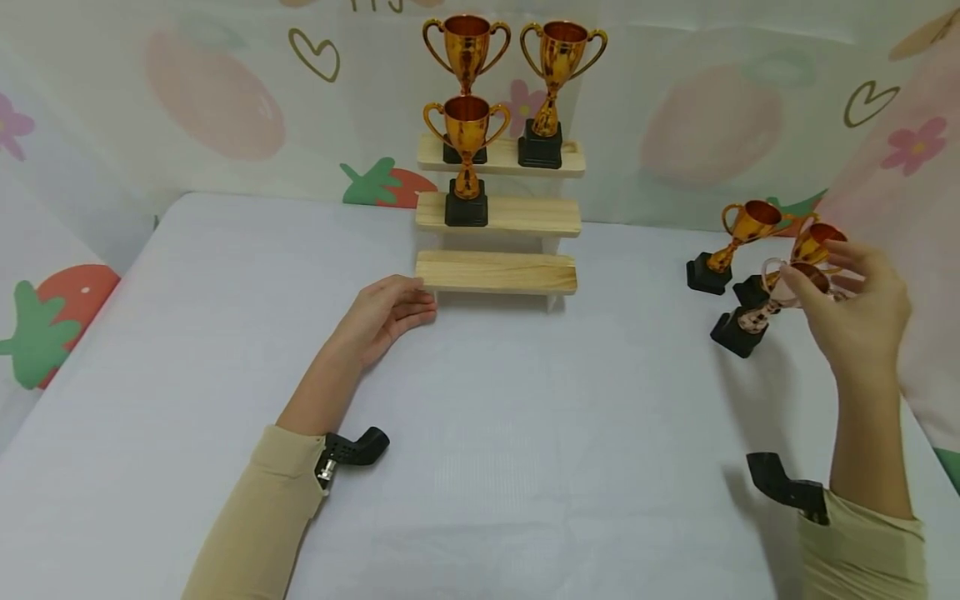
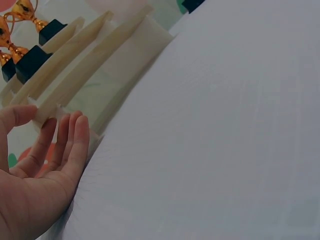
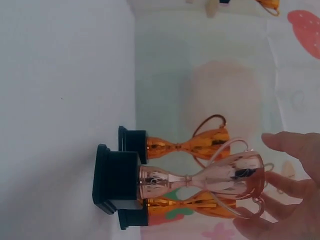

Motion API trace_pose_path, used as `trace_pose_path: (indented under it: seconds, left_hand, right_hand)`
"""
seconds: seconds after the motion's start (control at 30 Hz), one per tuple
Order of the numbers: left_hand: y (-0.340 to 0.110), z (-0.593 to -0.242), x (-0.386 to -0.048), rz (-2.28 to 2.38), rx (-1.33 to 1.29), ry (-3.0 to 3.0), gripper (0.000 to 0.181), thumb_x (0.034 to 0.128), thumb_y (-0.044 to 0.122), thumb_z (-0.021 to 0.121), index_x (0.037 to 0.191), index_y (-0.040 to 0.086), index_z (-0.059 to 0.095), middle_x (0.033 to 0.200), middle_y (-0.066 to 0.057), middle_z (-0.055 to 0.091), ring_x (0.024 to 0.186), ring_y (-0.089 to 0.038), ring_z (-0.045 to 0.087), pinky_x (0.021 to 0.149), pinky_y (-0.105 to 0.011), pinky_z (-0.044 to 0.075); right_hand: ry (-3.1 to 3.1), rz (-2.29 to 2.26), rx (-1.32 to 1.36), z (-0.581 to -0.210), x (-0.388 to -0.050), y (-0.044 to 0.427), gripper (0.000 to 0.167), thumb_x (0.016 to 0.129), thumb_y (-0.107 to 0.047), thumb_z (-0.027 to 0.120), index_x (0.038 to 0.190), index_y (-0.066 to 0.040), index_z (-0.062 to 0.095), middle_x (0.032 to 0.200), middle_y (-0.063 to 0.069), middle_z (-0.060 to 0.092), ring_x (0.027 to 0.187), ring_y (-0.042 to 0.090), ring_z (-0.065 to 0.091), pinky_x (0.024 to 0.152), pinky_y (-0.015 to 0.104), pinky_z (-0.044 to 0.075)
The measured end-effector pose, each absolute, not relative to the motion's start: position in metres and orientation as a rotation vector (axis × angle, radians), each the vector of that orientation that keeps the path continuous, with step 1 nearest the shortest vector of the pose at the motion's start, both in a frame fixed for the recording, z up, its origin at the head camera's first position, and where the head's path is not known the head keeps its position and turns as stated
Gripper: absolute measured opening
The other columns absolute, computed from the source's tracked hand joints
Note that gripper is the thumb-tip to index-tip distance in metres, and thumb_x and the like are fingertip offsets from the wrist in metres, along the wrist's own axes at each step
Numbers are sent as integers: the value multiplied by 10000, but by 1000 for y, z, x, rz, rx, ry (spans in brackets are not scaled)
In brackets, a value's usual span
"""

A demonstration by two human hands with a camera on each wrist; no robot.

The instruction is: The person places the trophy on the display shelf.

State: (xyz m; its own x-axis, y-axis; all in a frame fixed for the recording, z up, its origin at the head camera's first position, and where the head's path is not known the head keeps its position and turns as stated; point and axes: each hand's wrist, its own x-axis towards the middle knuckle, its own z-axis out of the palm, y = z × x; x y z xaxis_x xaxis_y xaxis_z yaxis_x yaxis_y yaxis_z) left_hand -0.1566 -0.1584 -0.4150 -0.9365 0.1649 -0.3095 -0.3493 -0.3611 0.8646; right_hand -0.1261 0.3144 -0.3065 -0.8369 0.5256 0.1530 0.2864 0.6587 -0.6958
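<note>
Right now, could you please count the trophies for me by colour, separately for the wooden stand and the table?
Gold trophies on the wooden stand: 3
Gold trophies on the table: 2
Pink trophy on the table: 1
Total: 6

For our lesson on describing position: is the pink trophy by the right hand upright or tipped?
Upright. In the right wrist view, the pink trophy stands parallel to the gold trophies, black base toward the table.

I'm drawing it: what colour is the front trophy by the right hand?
Shiny pink trophy, black base; best in right wrist view.
</note>
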Motion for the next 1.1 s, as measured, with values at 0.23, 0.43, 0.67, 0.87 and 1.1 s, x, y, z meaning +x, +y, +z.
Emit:
trace_pose_path:
  seconds: [0.23, 0.43, 0.67, 0.87, 1.1]
  left_hand:
    - [-159, -415, -157, 2349, -257, 1550, 106, 1111, 127, 523, 1083, 43, 579, 929, -52, 693, 894, -159, 712, 840, -232, 640]
    - [-160, -414, -157, 2343, -256, 1561, 112, 1115, 132, 515, 1082, 46, 579, 930, -48, 691, 897, -159, 708, 842, -229, 638]
    - [-159, -414, -157, 2335, -246, 1569, 110, 1115, 129, 511, 1093, 40, 573, 938, -48, 690, 903, -156, 710, 855, -230, 637]
    - [-159, -413, -157, 2336, -241, 1568, 102, 1113, 122, 511, 1103, 39, 570, 939, -48, 688, 902, -154, 710, 859, -230, 636]
    - [-159, -414, -157, 2336, -243, 1566, 106, 1114, 124, 512, 1097, 43, 578, 939, -46, 690, 902, -153, 711, 864, -231, 635]
  right_hand:
    - [-2600, 1031, -694, -312, -130, 317, 664, 1007, -393, 706, 1583, -158, 474, 1623, 106, 474, 1455, 323, 458, 1166, 339, 489]
    - [-2610, 1050, -693, -315, -131, 320, 660, 980, -371, 747, 1553, -143, 513, 1583, 114, 501, 1269, 184, 520, 1017, 233, 512]
    - [-2607, 1103, -686, -317, -132, 327, 541, 967, -301, 780, 1450, -153, 587, 1408, 55, 541, 860, -23, 452, 677, 34, 422]
    - [-2592, 1124, -679, -317, -130, 326, 486, 939, -267, 818, 1363, -189, 595, 1094, -211, 466, 854, -1, 467, 660, 34, 430]
    - [-2610, 1122, -655, -315, -128, 326, 530, 945, -248, 810, 1413, -147, 580, 1006, -218, 451, 851, 16, 466, 655, 43, 428]
